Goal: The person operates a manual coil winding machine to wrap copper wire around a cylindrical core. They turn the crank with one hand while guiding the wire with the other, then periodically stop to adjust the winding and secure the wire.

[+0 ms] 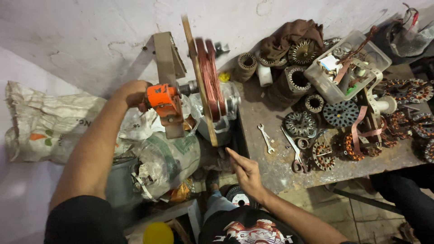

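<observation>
Left hand: the left hand (134,92) reaches out to the orange winder body (161,100); its fingers are curled round something behind that orange housing, but the grip itself is hidden, so I cannot tell exactly what they pinch.
Right hand: the right hand (244,171) is held flat and loose, fingers pressed together and pointing up-left, holding nothing.
Copper coil: the copper wire coil (210,77) sits wound on the wooden former (199,81), just above and to the left of the right fingertips, and to the right of the left fingers, past the orange body and its shaft.
Former: the wooden board stands on edge, tilted slightly; its lower end lies near the right fingertips, apart from them.
Bench: the rusty metal bench (271,162) lies directly to the right of the right fingers.
Spanner: a small spanner (266,138) lies on the bench, near the right fingers, up and to their right.
Scissors: scissors (294,156) lie further right of the spanner.
Motor parts: stators and rotors (339,113) crowd the bench well beyond the right hand.
Tub: a clear plastic tub (346,68) of bits sits above them.
Sacks: woven sacks (40,122) lie under the left forearm, below the left fingers.
</observation>
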